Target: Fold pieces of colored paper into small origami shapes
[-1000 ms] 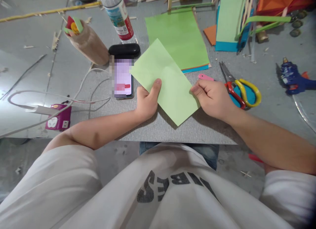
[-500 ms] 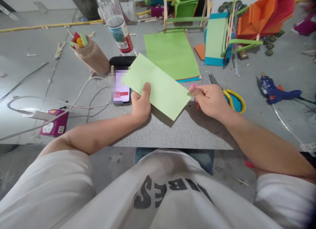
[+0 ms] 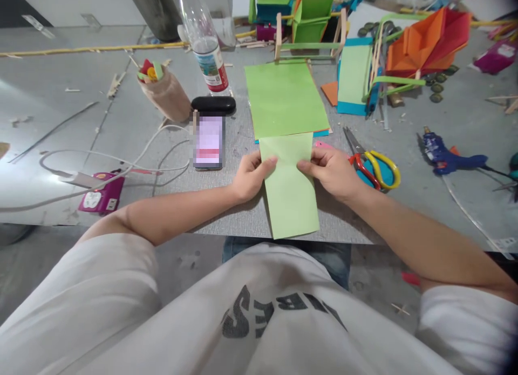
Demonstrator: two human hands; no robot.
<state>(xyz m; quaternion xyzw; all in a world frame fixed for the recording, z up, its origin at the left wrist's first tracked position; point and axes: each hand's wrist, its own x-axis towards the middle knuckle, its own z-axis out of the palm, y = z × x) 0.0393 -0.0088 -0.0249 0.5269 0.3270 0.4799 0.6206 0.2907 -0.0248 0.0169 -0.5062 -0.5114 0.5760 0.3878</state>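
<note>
A light green sheet of paper (image 3: 292, 202) stands lengthwise in front of me, its near end at the table's front edge. My left hand (image 3: 251, 175) pinches its left long side, thumb on top. On the opposite side my right hand (image 3: 329, 170) grips the paper in the same way, and the sheet bends slightly between the thumbs. Its far end meets a stack of brighter green paper (image 3: 286, 100). Beside my right hand lie scissors (image 3: 378, 167) with red and yellow handles. A small pink item (image 3: 322, 144) is partly hidden behind that hand.
Left of the paper are a phone (image 3: 209, 140), a black case (image 3: 213, 104), a water bottle (image 3: 210, 67) and a brown holder (image 3: 170, 97). A blue glue gun (image 3: 453, 155) lies at right. Orange and green paper wheels (image 3: 429, 43) on stick frames stand behind. A white cable (image 3: 101, 160) crosses the left side.
The light green paper has turned from slanted to lengthwise and come nearer to me. My right hand has shifted from its corner to its right side; my left hand moved slightly right.
</note>
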